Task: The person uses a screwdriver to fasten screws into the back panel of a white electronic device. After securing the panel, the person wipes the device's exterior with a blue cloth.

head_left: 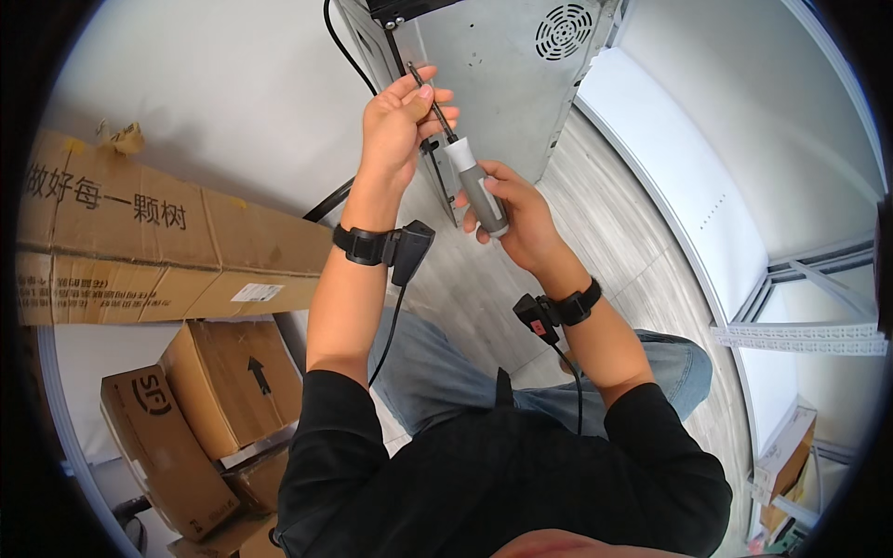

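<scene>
A screwdriver with a grey and white handle and a long dark shaft slants up and to the left between my hands. Around its handle the fingers of my right hand are closed. My left hand pinches the shaft between thumb and fingers, near the tip, with the other fingers partly spread. Just beyond both hands stands a grey metal cabinet with a round vent grille. The screwdriver's tip appears apart from the cabinet, though the exact gap is hard to judge.
A long cardboard box lies at the left, with more cardboard boxes stacked below it. White shelving curves along the right side. A black cable hangs beside the cabinet. My knees rest over the light wood-look floor.
</scene>
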{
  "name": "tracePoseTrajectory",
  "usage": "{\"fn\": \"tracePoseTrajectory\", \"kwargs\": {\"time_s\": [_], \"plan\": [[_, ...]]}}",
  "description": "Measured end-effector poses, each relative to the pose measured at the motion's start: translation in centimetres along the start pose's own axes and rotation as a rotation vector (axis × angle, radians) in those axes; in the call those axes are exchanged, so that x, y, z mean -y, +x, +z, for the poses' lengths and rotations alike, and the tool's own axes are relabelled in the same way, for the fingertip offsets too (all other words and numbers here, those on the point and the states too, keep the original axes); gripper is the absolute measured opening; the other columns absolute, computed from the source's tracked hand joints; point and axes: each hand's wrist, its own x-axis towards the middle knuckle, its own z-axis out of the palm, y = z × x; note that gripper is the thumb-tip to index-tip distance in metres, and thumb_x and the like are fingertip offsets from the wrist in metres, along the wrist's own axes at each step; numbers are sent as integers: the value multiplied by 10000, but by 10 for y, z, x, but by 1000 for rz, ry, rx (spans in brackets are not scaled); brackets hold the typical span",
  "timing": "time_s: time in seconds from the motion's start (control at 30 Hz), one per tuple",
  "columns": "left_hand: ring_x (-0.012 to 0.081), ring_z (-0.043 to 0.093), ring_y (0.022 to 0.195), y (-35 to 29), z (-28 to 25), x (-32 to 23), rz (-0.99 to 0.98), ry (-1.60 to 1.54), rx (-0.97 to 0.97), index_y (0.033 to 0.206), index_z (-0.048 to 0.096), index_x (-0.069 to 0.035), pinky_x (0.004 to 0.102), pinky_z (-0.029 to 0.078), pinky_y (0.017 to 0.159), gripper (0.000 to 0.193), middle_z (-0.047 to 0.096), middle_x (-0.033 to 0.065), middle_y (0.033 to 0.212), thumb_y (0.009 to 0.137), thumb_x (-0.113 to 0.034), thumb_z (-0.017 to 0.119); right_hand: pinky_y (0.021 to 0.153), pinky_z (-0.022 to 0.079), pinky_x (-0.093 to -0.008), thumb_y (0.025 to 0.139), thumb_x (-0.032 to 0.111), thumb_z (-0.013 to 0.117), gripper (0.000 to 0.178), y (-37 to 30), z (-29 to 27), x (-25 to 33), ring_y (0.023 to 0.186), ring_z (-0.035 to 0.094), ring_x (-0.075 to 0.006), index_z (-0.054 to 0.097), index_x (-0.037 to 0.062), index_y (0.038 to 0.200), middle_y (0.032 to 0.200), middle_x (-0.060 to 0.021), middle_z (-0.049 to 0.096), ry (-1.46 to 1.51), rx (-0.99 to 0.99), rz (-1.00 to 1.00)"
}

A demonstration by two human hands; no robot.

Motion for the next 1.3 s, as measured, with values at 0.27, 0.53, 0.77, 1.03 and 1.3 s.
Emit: {"fn": "tracePoseTrajectory", "kwargs": {"time_s": [0.27, 0.53, 0.77, 1.03, 1.3], "plan": [[144, 671, 678, 1, 3, -3, 13, 173, -68, 1165, 589, 16, 224, 542, 577, 266, 661, 81, 846, 926, -98, 617, 585, 449, -242, 853, 175, 691, 474, 8, 11, -14, 868, 585, -99, 509, 40, 1270, 1043, -27, 600, -443, -238, -229], [161, 684, 704, -2, 5, -5, 0, 107, -87, 1175, 584, 22, 255, 578, 641, 251, 664, 82, 841, 947, -79, 568, 618, 477, -271, 939, 284, 544, 417, 11, -6, 1, 767, 631, -152, 507, 38, 1274, 962, -71, 646, -2, 134, 32], [192, 697, 729, -2, 7, -14, -12, 132, -92, 1151, 608, 5, 263, 564, 666, 345, 699, 131, 917, 1014, -269, 448, 710, 503, -281, 949, 203, 567, 380, 15, -3, -14, 811, 615, -136, 506, 26, 1279, 1006, -56, 619, -210, -118, -109], [155, 679, 671, 0, 17, -15, -15, 224, -244, 1053, 648, -19, 240, 476, 587, 370, 714, 99, 821, 1015, -316, 430, 709, 499, -274, 945, 161, 579, 360, 11, 3, -14, 828, 603, -120, 513, 16, 1268, 1021, -44, 604, -270, -121, -153], [169, 678, 632, -6, 12, -7, 10, 138, -200, 1120, 605, -11, 253, 496, 575, 344, 704, 116, 805, 1010, -284, 428, 639, 489, -278, 942, 189, 530, 346, -2, 1, -4, 767, 622, -155, 520, 1, 1232, 953, -85, 627, -231, -147, -78]]}}
